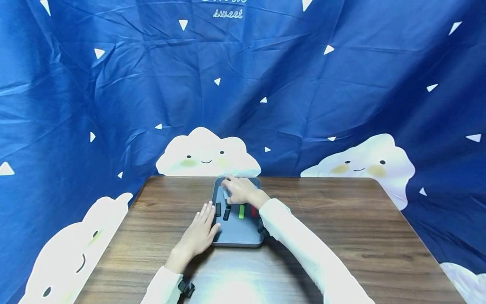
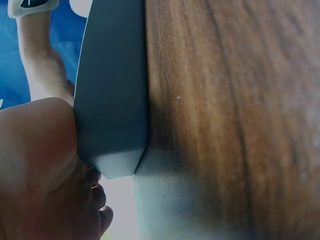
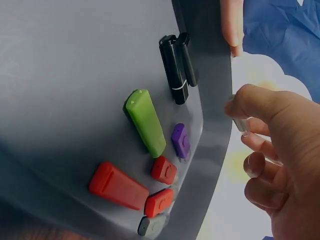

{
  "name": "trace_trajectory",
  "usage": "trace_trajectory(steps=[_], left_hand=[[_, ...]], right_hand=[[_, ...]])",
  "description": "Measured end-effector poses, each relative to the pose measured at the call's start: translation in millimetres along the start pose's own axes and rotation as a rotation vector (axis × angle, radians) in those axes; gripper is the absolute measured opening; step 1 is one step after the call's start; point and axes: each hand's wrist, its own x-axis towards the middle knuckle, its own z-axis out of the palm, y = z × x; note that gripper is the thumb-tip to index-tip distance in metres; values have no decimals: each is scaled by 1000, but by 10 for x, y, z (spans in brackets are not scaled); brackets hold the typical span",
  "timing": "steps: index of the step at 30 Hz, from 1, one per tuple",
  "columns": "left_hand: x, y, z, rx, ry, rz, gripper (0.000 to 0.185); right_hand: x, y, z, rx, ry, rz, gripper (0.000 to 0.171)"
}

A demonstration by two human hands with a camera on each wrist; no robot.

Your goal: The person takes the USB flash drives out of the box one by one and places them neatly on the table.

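Observation:
A shallow grey tray (image 1: 237, 244) lies on the wooden table. My left hand (image 1: 198, 231) rests against its left side with straight fingers; in the left wrist view the palm touches the grey wall. Above the far part of the tray, my right hand (image 1: 240, 191) pinches a small pale, translucent piece (image 3: 240, 123) between thumb and finger; its kind cannot be told. Inside the tray lie two slim black sticks (image 3: 173, 65), a green stick (image 3: 146, 122) and a larger red stick (image 3: 118, 186), which look like USB sticks.
Smaller pieces with clear ends lie along one tray wall: a purple one (image 3: 180, 140), two red ones (image 3: 163, 170) and a grey one (image 3: 152, 226). The wooden table (image 1: 334, 211) extends around the tray. A blue curtain (image 1: 243, 84) with printed clouds hangs behind.

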Motion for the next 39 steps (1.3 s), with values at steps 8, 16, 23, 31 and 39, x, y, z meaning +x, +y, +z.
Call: trace_trajectory(steps=[8,16,23,31,39], left_hand=[[-12,23,-9,-1,5,3,67],[-7,-1,25,-2,24,16,68],[-36,44,-18,-29,66,51,62],[-38,80,-52,43,79,48,59],[-59,110,-76,63,110,55,60]], right_hand=[[-107,32,-58,12,46,-23,57],[-190,75,-124,32,80,-40,56],[-277,118,-188,43,85,-39,54],[-373,212,-213,44,108,-33,54],[-470,290,-261,39,126,-35,53]])
